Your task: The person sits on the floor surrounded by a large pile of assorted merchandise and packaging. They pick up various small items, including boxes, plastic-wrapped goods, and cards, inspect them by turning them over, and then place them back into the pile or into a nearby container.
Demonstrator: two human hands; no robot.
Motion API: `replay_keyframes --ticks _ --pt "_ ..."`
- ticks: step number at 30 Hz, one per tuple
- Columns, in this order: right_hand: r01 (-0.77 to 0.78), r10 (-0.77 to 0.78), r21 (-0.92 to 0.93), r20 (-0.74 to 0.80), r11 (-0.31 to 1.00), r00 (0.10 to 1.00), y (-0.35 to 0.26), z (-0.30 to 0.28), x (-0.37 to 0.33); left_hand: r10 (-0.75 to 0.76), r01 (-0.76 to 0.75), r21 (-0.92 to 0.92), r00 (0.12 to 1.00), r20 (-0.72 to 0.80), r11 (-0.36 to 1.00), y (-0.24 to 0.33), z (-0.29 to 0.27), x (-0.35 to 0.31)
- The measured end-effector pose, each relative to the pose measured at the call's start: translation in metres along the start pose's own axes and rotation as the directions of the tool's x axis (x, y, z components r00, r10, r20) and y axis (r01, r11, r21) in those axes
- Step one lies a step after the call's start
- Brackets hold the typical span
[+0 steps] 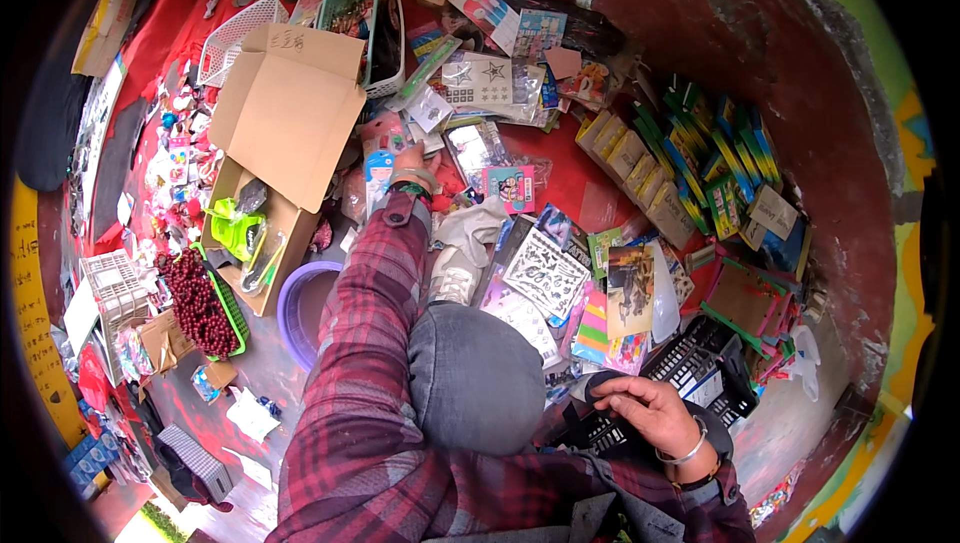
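My left hand [408,160] reaches out in a plaid sleeve to a heap of small packaged goods. Its fingers are partly hidden there, beside a blue and white package [379,169] and a pink package [385,130]. A pink and teal picture card [510,189] lies just to its right. Lower right, my right hand [655,416], with a bangle at the wrist, hovers or rests near my right leg. Its fingers are loosely stretched and nothing shows in them. Close by stands a black plastic basket [725,348]. Sticker sheets [545,273] and a brown picture card [630,290] lie between my hands.
An open cardboard box [290,128] stands left of my left arm, near a purple tub [290,303]. Dark red beads [195,303] fill a green basket [240,318]. Boxes of green and blue packets [720,153] line the right wall. My knee [475,378] is in the middle.
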State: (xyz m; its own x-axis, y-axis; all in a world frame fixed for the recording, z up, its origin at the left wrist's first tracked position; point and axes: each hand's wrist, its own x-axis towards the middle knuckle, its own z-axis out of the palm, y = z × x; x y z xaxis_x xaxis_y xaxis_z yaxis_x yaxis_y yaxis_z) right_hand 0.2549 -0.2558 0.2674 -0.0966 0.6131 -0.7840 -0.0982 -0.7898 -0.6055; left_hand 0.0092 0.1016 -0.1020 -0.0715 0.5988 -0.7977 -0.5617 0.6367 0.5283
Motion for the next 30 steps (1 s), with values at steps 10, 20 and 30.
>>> replay_keyframes --ticks 10,20,30 --pt "-0.006 0.006 -0.020 -0.014 1.000 1.000 -0.012 0.001 -0.011 -0.029 0.040 -0.039 0.969 0.245 0.998 0.009 -0.035 -0.058" --pt "0.029 -0.029 -0.010 -0.042 1.000 0.999 -0.013 0.008 -0.022 0.339 -0.336 0.606 0.934 0.115 0.721 0.013 -0.097 -0.140" --pt "0.056 -0.056 -0.030 -0.024 0.998 0.998 -0.010 0.008 -0.022 0.553 -0.573 0.418 0.813 0.182 0.705 0.023 -0.111 -0.114"
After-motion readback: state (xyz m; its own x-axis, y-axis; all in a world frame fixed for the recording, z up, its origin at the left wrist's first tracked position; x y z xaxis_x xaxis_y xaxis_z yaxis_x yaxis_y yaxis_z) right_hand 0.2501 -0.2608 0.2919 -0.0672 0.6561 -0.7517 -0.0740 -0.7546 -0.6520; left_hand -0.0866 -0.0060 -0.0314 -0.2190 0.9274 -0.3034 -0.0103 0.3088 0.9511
